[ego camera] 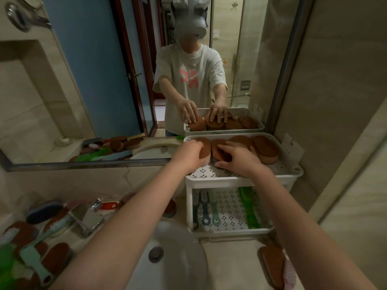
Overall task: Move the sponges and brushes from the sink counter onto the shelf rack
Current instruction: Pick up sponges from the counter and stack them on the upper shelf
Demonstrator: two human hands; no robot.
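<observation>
both hands are over the top tray (pixel 240 180) of the white shelf rack (pixel 189 206), which stands at the back right corner of the counter (pixel 230 258). the left hand (pixel 188 153) curls round a round brown sponge (pixel 205 147) at the tray's back left corner. the right hand (pixel 238 159) grips a second brown sponge (pixel 219 151) just beside it, fingers spread over its top and thumb at its near edge. more brown sponges (pixel 266 149) fill the tray's back right corner. on the lower tray (pixel 230 230) lie three small brushes (pixel 206 208) at the left and a green brush (pixel 249 208) at the right. unmoved brushes and sponges (pixel 35 243) crowd the counter's left edge beside the faucet (pixel 88 218), and one sponge (pixel 272 266) lies near its front right corner.
</observation>
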